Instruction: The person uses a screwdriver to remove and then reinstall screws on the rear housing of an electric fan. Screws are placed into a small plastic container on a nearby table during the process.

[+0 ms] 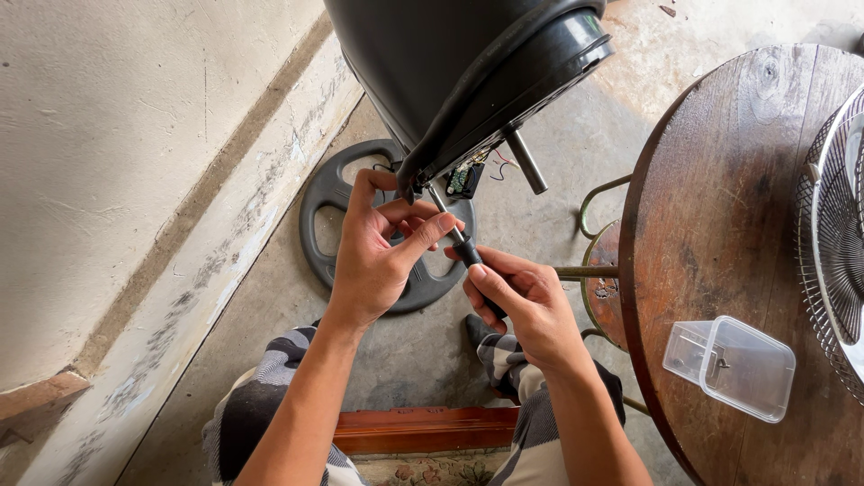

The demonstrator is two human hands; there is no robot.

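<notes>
Right hand (526,310): grip clamped on black screwdriver (470,255) handle, shaft angled up toward underside of dark housing (450,63). Left hand (378,252): fingers closed around shaft near tip, just below housing edge. Housing tilted over concrete floor (576,135); metal rod (526,162) and small circuit board (463,177) with thin wires exposed at its base. Round black base plate (328,202) flat on floor beneath hands. Wooden tabletop (720,207) at right carries clear plastic box (731,366) and wire fan grille (832,243).

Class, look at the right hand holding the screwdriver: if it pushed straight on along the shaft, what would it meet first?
Probably the underside of the dark fan housing, where the screwdriver in the right hand points; depth is uncertain.
</notes>
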